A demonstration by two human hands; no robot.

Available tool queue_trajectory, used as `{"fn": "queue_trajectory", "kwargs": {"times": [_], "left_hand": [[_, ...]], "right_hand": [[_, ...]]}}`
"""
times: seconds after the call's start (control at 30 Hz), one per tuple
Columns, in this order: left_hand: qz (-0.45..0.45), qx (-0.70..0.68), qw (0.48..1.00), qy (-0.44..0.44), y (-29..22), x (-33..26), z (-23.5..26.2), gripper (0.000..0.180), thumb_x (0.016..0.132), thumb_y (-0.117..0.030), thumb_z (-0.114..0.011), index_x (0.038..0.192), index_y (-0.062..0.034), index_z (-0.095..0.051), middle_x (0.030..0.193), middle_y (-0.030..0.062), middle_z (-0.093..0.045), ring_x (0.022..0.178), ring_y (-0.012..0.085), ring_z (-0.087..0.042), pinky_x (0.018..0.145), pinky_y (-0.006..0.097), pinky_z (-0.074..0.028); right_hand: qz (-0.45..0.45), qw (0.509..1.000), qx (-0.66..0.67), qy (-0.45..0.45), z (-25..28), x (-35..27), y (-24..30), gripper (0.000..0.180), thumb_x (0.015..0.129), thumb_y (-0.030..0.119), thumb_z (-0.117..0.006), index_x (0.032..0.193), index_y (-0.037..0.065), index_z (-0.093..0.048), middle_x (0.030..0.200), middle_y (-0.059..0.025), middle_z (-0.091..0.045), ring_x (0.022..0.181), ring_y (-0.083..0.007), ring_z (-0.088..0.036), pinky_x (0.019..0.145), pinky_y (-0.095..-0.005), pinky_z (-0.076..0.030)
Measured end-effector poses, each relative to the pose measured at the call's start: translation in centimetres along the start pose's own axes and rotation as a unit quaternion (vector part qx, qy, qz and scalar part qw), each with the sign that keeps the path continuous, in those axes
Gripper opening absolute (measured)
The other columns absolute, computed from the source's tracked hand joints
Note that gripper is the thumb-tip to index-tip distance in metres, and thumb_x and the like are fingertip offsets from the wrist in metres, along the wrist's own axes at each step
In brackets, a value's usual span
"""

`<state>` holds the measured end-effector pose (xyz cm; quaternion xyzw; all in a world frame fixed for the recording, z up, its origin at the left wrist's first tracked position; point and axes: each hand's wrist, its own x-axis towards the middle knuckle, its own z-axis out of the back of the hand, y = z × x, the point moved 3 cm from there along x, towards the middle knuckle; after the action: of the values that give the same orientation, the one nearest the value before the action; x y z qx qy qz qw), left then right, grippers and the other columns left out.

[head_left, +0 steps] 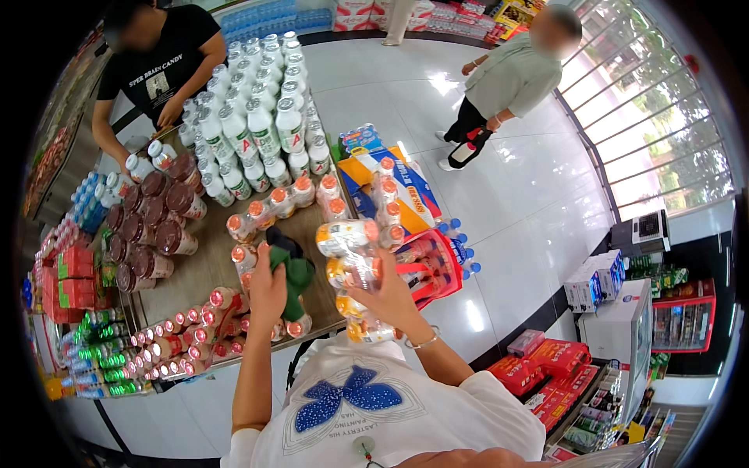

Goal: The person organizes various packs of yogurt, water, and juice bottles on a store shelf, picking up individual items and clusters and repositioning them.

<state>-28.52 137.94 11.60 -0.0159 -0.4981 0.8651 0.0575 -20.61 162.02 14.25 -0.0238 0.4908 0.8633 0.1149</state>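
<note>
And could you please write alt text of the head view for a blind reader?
A person's right hand holds a pack of orange-capped bottles and the left hand a green cloth, above a table of drinks. Beyond stand a person in black and another in a pale shirt.

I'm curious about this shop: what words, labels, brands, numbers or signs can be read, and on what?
I won't copy wording, but:
Black shirt: white capitals, readable.
White shirt: upside-down letters, readable.
White bottles: red letter, readable.
Blue-orange box: print partly blurred.
Pack at right hand: print too small.
</note>
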Motion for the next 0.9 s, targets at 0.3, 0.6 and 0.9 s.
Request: {"fn": "queue_trajectory", "kwargs": {"times": [0.3,0.6,0.9], "left_hand": [[-0.021,0.39,0.916,0.089,8.4,2.3,-13.5,0.043,0.081,-0.011,-0.061,0.122,-0.009,-0.05,0.118,0.0165,-0.048,0.108,0.0371,-0.053,0.078,0.049,-0.056],[-0.019,0.331,0.885,0.326,5.0,-5.5,-13.8,0.043,0.078,-0.01,-0.067,0.118,-0.0193,-0.056,0.126,0.0129,-0.046,0.117,0.0343,-0.051,0.084,0.049,-0.052],[0.021,0.373,0.921,0.106,7.5,2.4,-13.5,0.029,0.086,-0.01,-0.059,0.114,-0.0142,-0.057,0.121,0.0157,-0.047,0.107,0.0348,-0.055,0.073,0.047,-0.057]], "right_hand": [[0.014,0.987,0.136,-0.082,3.7,-2.9,-6.1,0.081,0.077,0.02,-0.083,0.14,0.004,-0.035,0.121,-0.0135,-0.055,0.106,-0.0219,-0.062,0.084,-0.0339,-0.052],[-0.052,0.971,0.208,-0.102,5.7,-3.0,-6.9,0.072,0.08,-0.002,-0.075,0.139,-0.001,-0.034,0.126,-0.0122,-0.053,0.113,-0.0189,-0.057,0.095,-0.031,-0.049],[-0.086,0.968,0.222,-0.083,6.4,-3.8,-7.5,0.075,0.08,-0.001,-0.077,0.14,-0.003,-0.031,0.131,-0.014,-0.05,0.117,-0.0206,-0.055,0.098,-0.0323,-0.048]]}}
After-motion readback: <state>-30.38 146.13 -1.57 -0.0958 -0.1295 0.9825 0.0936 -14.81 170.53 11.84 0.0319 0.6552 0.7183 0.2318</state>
